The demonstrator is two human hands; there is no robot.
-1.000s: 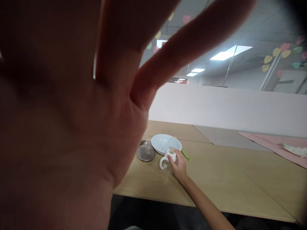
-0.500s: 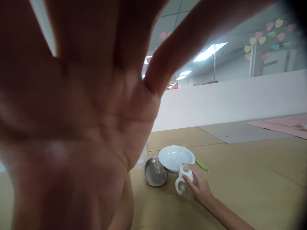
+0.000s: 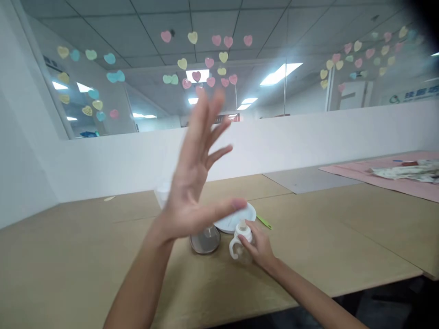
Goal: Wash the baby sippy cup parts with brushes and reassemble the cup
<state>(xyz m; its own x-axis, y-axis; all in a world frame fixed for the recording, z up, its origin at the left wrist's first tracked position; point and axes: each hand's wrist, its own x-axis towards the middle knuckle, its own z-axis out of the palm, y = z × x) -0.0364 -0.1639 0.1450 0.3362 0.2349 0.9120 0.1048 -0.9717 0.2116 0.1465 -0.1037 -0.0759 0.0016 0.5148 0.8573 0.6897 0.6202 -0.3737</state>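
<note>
My right hand (image 3: 259, 244) is wrapped round a baby bottle (image 3: 242, 242), a clear one with a white collar and a white side handle. The bottle is upright at the table, its teat on top. My left hand (image 3: 192, 192) is raised in mid-air, slightly blurred, with its fingers spread and nothing in it. Behind the left hand a white plate (image 3: 245, 214) is partly hidden. An oval metal tray (image 3: 206, 243) sits left of the bottle, its far part covered by my left hand. A green handle (image 3: 264, 222) lies just right of the plate.
A whitish translucent container (image 3: 162, 192) stands behind my left wrist. On the brown table (image 3: 325, 242), a grey mat (image 3: 308, 179) and a pink cloth (image 3: 350, 170) with patterned fabric (image 3: 408, 172) lie at the back right. A white wall (image 3: 109, 162) with windows above borders the back.
My left hand has moved away from the camera, where it filled the left of the view, towards the table. My right hand keeps its hold on the bottle. The view has shifted slightly.
</note>
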